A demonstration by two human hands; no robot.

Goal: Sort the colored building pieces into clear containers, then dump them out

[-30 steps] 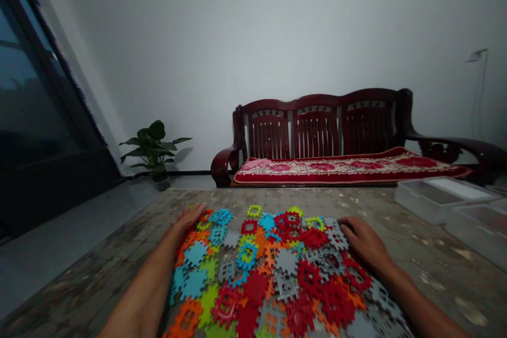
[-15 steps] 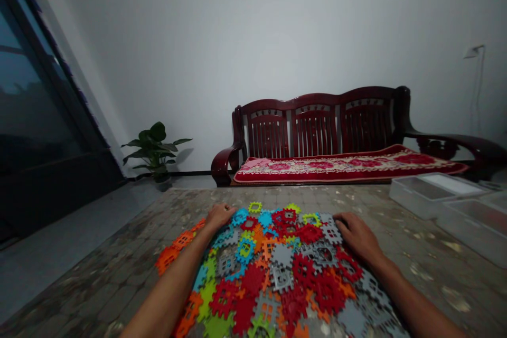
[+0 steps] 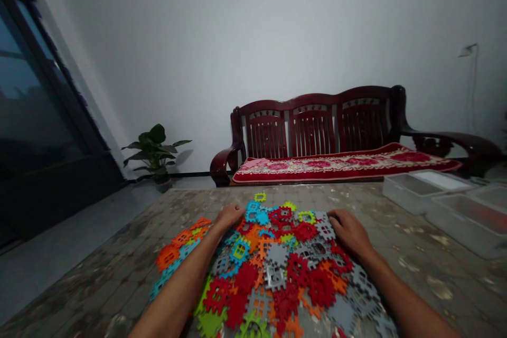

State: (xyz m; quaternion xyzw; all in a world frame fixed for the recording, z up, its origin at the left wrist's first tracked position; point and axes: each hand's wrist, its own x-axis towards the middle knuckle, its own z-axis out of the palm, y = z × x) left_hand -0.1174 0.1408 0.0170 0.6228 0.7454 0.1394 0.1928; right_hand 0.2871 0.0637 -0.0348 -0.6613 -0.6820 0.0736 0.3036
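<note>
Plastic gear-edged pieces in red, grey, orange, blue and green (image 3: 277,269) lie in a wide pile on the table. At the pile's far left edge, my left hand (image 3: 229,216) has its fingers curled beside a blue piece (image 3: 253,211); what they hold, if anything, is hidden. My right hand (image 3: 348,227) rests at the far right edge, fingers bent against a grey piece (image 3: 325,228). Under and left of my left forearm are orange pieces (image 3: 168,256) and blue ones. A green frame piece (image 3: 260,197) lies just beyond the pile.
The table (image 3: 412,274) has a patterned grey-brown cover. Clear plastic boxes (image 3: 467,222) stand at its right. Behind it are a dark wooden bench (image 3: 312,132) with a red floral cover and a potted plant (image 3: 154,150) at the left.
My left hand has moved slightly right and inward, with blue pieces at its fingers shifted too. More blue pieces show left of my left forearm. My right hand has moved slightly inward.
</note>
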